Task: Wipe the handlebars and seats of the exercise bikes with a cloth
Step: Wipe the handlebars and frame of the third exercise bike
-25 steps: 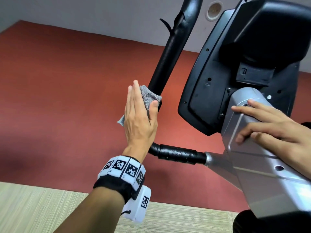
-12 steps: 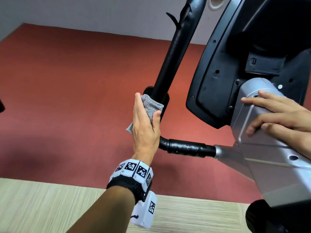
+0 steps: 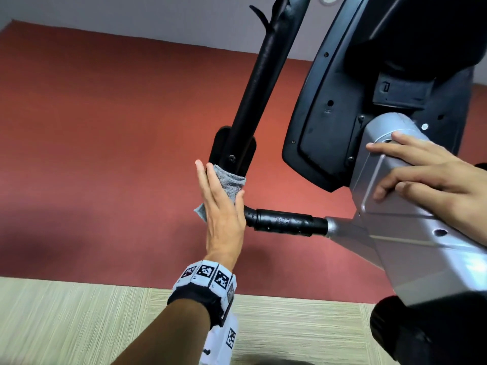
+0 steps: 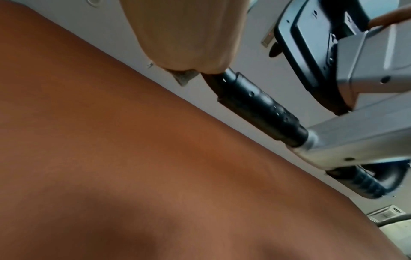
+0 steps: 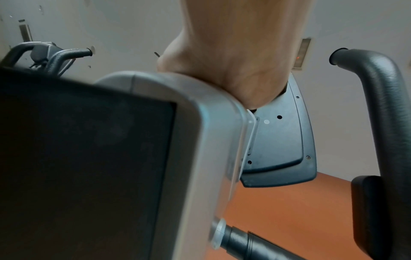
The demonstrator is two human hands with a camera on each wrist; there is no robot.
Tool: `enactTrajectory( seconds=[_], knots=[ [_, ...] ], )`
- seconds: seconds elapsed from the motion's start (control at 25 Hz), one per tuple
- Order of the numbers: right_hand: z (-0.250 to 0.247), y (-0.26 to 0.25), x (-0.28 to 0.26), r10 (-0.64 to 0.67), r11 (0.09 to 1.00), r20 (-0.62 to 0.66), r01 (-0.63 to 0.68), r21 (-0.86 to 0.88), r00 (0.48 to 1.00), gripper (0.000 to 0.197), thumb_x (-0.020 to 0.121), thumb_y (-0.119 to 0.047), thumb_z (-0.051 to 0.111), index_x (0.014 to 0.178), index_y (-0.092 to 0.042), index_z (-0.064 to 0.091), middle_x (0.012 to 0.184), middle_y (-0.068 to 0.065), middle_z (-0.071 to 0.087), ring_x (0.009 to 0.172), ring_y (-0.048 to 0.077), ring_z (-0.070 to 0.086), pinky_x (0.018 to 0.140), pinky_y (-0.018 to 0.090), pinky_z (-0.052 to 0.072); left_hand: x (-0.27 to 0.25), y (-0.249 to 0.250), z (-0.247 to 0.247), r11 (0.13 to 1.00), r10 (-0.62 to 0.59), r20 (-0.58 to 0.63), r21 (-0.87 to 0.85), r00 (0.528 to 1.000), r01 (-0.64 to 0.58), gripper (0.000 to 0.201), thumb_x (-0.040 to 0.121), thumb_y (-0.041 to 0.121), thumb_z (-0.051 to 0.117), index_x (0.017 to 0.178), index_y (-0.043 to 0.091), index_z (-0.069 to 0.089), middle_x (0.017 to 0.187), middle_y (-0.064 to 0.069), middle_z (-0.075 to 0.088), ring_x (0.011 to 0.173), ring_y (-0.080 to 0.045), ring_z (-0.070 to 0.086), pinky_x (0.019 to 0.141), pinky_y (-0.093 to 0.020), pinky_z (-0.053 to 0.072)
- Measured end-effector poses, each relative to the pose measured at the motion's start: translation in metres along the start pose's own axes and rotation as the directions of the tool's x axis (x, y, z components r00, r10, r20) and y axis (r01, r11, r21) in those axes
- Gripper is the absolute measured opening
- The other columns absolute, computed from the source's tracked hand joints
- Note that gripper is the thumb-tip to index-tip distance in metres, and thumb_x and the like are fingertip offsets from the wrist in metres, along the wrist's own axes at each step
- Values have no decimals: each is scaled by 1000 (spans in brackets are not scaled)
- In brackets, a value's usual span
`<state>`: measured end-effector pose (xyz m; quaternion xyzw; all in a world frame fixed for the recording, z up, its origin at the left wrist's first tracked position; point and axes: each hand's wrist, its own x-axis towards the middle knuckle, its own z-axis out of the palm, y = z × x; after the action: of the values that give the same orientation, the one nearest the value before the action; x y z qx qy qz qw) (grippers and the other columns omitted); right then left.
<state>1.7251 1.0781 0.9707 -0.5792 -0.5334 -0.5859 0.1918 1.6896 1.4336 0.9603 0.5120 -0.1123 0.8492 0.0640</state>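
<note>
One cloth (image 3: 228, 184), grey, in left-hand grip. One handlebar (image 3: 266, 83), black, under that grip. One console (image 3: 369, 83), right of the grip. One silver post housing (image 3: 411, 214), under right-hand fingers.

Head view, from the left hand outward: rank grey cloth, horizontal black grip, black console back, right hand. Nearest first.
1. grey cloth: held in the left hand, against the upright bar.
2. horizontal black grip: just right of the thumb.
3. black console back: up and right.
4. right hand: far right, on the silver housing.
</note>
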Motion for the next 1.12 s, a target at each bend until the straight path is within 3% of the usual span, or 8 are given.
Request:
enactTrajectory(
  seconds=[0.2, 0.28, 0.44, 0.68, 0.76, 0.88, 1.04, 1.12],
  knots=[
    [-1, -3, 2, -10, 1000, 17, 10, -4, 1000, 34, 91, -26, 45, 95, -48, 71, 154, -36, 36, 152, -6, 11, 118, 24, 10, -53, 14, -9, 987, -157, 145, -18, 977, 161, 74, 106, 22, 36, 160, 12, -15, 167, -2, -27, 157, -17, -13, 128, -45, 13],
    [-2, -7, 1, -12, 1000, 24, 12, -4, 1000, 33, 91, -27, 45, 95, -47, 70, 154, -37, 33, 152, -8, 9, 116, 14, 6, -69, 21, -23, 996, 6, 288, 86, 958, -32, 77, 103, 12, 41, 161, 14, -10, 168, 0, -27, 157, -22, -15, 128, -37, 7],
    [-4, -8, 1, -23, 1000, 31, 23, 4, 999, 32, 90, -29, 44, 97, -46, 70, 153, -38, 34, 151, -10, 8, 114, 6, 3, -33, 4, -8, 663, 404, 561, 365, 722, -654, 68, 101, 19, 52, 160, 2, 22, 168, -15, 18, 157, -29, 12, 128, -41, 11],
    [-3, -4, 2, -15, 1000, 38, 15, 1, 999, 33, 91, -29, 44, 97, -45, 71, 154, -34, 37, 151, -9, 9, 116, 13, 6, 4, 29, 40, 614, 391, 702, 283, 595, -737, 62, 100, 51, 35, 127, 4, 63, 118, -9, 71, 101, -23, 69, 92, -31, 49],
    [-3, -5, 2, -7, 1000, 42, 7, -5, 999, 32, 91, -28, 43, 97, -46, 70, 155, -33, 36, 152, -7, 10, 117, 16, 6, 13, 20, 28, 552, 451, 761, 173, 467, -815, 64, 102, 51, 35, 138, 3, 56, 131, -12, 66, 114, -25, 65, 101, -34, 47],
    [-3, -9, 2, -6, 1000, 51, 7, -4, 999, 31, 89, -40, 40, 97, -47, 69, 155, -34, 35, 151, -9, 8, 116, 11, 4, 19, -17, -21, 263, 466, 831, 198, 304, -944, 65, 107, 45, 29, 158, 5, 28, 160, -15, 38, 143, -30, 43, 120, -43, 33],
    [-4, -8, 0, 1, 1000, 46, -2, 7, 999, 31, 90, -34, 41, 96, -45, 69, 154, -37, 33, 149, -13, 6, 112, 2, 1, 3, -19, -31, 160, 457, 813, 323, 360, -933, 68, 100, 13, 25, 161, 0, 0, 169, -18, 10, 155, -33, 20, 125, -46, 17],
    [-4, -9, 0, -9, 1000, 45, 9, 1, 999, 32, 90, -30, 42, 96, -45, 70, 154, -36, 34, 150, -12, 6, 113, 3, 1, 3, -11, -19, 111, 460, 832, 293, 311, -950, 67, 98, 10, 20, 161, 1, -3, 169, -19, 10, 154, -34, 21, 125, -46, 18]
  ],
)
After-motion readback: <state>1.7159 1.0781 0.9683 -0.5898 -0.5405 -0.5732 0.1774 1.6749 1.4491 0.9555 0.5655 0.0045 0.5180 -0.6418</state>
